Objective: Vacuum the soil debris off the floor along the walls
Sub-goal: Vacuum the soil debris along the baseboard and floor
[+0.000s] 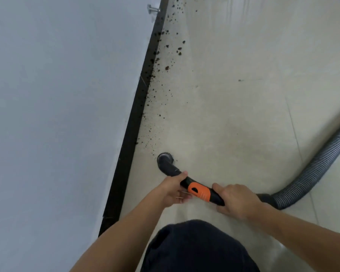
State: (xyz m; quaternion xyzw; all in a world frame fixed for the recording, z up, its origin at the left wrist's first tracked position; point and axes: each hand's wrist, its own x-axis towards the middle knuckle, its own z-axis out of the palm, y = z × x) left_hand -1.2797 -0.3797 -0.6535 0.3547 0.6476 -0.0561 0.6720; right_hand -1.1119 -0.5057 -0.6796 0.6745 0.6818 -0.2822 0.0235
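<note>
Dark soil debris [159, 61] lies scattered on the pale tiled floor [234, 107] along the black baseboard [134, 114], from the top of the view down to the nozzle. The round grey vacuum nozzle [164, 158] rests on the floor just below the lowest crumbs, a little right of the baseboard. My left hand [174, 190] grips the black tube just behind the nozzle. My right hand [237, 201] grips the black-and-orange vacuum handle [199, 191] at its rear end.
The ribbed grey hose [318, 163] curves from the handle away to the right edge. A white wall [57, 114] fills the left side, with a metal door stop [153, 9] near the top. My dark-clothed knee [196, 248] is at the bottom.
</note>
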